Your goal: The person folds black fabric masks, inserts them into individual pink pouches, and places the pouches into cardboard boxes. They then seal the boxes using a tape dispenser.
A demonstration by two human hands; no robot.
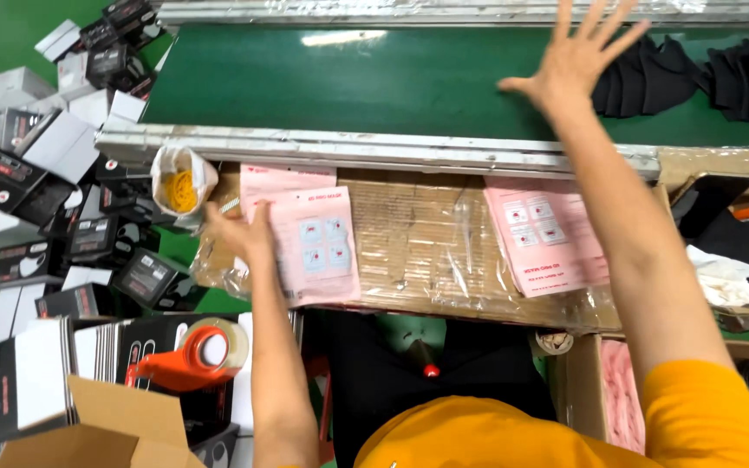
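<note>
My left hand (240, 232) rests on the left edge of a pink printed sheet (318, 247) lying on a plastic-wrapped cardboard surface (418, 238); its fingers pinch the sheet's corner. My right hand (576, 59) is stretched out over the green conveyor belt (348, 87), fingers spread wide, holding nothing. Just right of it lie black fabric masks (652, 78) on the belt. A second pink sheet stack (548, 234) sits to the right on the cardboard.
A heap of black and white small boxes (45, 191) fills the left side. A clear bag of yellow rubber bands (182, 186) hangs by the belt frame. An orange tape dispenser (192, 355) lies on stacked flat boxes. White gloves (726, 277) lie at right.
</note>
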